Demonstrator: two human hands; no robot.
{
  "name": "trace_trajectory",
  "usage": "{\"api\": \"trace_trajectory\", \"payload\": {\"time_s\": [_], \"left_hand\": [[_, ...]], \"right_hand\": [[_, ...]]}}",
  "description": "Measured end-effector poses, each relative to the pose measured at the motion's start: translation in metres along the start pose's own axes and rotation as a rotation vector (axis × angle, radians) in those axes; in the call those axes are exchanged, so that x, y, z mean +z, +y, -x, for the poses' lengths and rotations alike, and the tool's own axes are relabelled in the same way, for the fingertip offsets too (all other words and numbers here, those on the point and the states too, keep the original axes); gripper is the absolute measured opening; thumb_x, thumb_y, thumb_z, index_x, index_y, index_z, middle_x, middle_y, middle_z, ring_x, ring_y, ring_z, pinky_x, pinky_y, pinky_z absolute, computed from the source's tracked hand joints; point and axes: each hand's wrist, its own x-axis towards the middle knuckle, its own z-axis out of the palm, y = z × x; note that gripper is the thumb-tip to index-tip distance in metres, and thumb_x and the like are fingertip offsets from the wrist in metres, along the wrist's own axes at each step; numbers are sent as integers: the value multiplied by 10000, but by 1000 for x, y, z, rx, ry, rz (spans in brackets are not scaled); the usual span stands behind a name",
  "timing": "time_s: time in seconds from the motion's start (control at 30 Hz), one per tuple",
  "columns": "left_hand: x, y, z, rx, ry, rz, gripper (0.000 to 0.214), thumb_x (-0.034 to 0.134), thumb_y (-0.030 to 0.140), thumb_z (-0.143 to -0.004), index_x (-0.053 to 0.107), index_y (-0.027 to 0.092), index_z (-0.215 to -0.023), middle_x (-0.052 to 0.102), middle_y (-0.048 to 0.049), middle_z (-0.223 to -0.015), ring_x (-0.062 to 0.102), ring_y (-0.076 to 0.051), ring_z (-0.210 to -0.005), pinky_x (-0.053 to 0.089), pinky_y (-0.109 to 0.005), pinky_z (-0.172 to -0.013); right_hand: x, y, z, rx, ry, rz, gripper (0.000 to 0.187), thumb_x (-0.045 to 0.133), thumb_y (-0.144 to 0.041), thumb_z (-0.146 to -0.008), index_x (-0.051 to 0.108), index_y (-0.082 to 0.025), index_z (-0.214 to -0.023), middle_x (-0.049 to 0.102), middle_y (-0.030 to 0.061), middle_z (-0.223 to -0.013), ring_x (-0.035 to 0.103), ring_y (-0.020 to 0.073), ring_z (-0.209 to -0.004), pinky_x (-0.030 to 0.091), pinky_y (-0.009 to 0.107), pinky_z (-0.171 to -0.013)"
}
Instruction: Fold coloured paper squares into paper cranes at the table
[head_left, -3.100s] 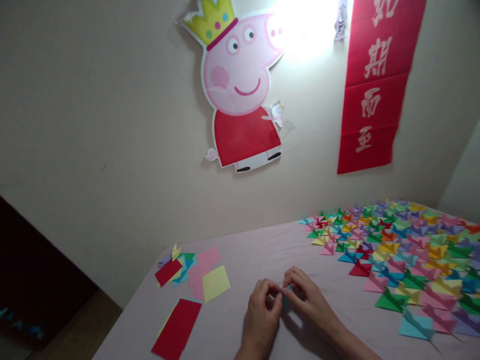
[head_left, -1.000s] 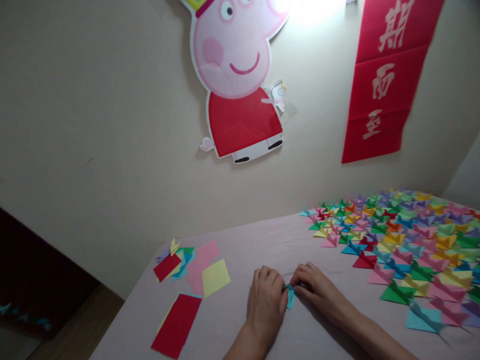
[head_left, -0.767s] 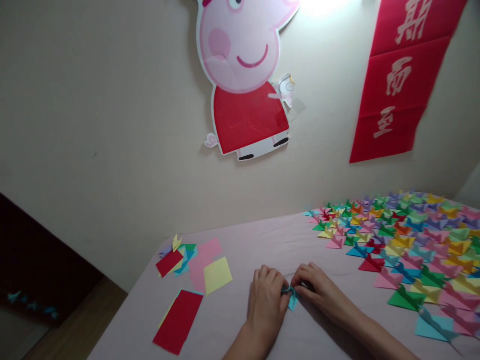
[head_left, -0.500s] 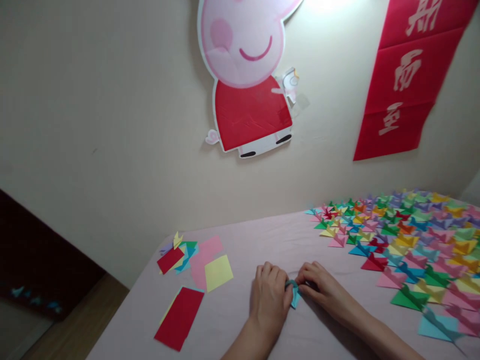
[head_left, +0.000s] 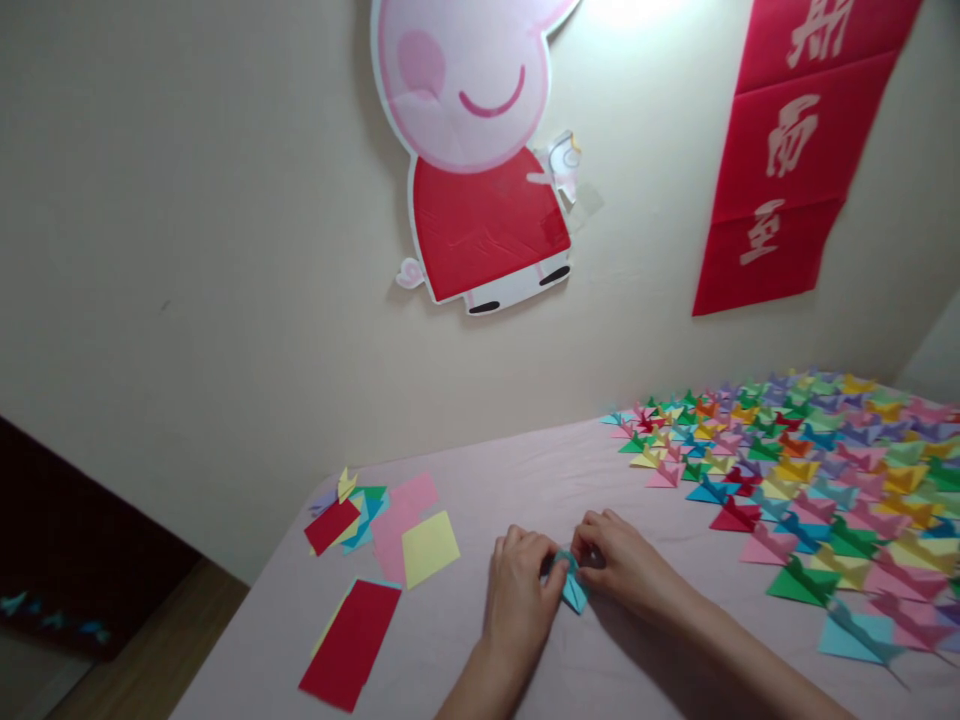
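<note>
Both my hands rest on a pink-covered table (head_left: 525,480) near its front edge. My left hand (head_left: 517,600) and my right hand (head_left: 619,560) meet over a small folded piece of light blue paper (head_left: 574,590). Each hand pinches it with closed fingers, the left from the left side, the right from the right. Part of the paper is hidden under my fingertips.
Loose coloured paper sheets lie to the left: a red sheet (head_left: 351,640), a yellow square (head_left: 430,548), a pink sheet (head_left: 397,520). Several rows of folded paper pieces (head_left: 810,490) in many colours cover the right side of the table. A cartoon pig cut-out (head_left: 480,150) and a red banner (head_left: 787,150) hang on the wall.
My hands have stayed together on the blue paper, working it with small finger movements. The view has tilted down and drifted a little; the paper now shows more between my hands.
</note>
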Motion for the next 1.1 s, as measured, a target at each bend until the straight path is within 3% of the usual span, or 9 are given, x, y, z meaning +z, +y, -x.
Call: {"api": "trace_trajectory", "payload": {"time_s": [0.27, 0.5, 0.7, 0.9, 1.1], "left_hand": [[5, -3, 1, -57, 48, 68, 131, 590, 168, -886, 607, 202, -761, 603, -17, -805, 514, -213, -850, 349, -324, -757], [4, 3, 2, -75, 40, 99, 123, 606, 168, -880, 611, 191, -759, 611, -23, -798, 514, -223, -865, 352, -335, -773], [7, -1, 3, -106, 38, 184, 115, 574, 191, -895, 641, 196, -802, 603, -32, -838, 525, -221, -865, 362, -330, -773], [4, -1, 2, -45, 13, 249, 192, 505, 271, -961, 639, 216, -835, 629, -18, -863, 525, -213, -889, 354, -327, -799], [6, -1, -1, -25, 2, 198, 59, 628, 256, -889, 632, 214, -846, 633, -7, -867, 510, -214, -877, 344, -322, -782]], "right_hand": [[1, 11, -7, 20, -78, -31, 202, 602, -78, -638, 722, -210, -733, 669, 41, -809, 569, 231, -838, 416, 312, -741], [-1, 16, -3, 9, -80, -207, 155, 560, -206, -765, 703, -190, -705, 661, 28, -766, 581, 207, -783, 390, 364, -863], [0, 3, -2, 65, -42, -95, 95, 589, -157, -700, 675, -194, -706, 644, 31, -770, 561, 222, -828, 388, 312, -748], [3, -2, 0, 66, -9, 2, 105, 597, -104, -706, 660, -188, -709, 647, 42, -793, 553, 219, -834, 373, 300, -734], [7, 1, -1, 50, 18, 15, 67, 623, -137, -738, 653, -187, -704, 658, 46, -799, 558, 224, -839, 371, 307, -745]]}}
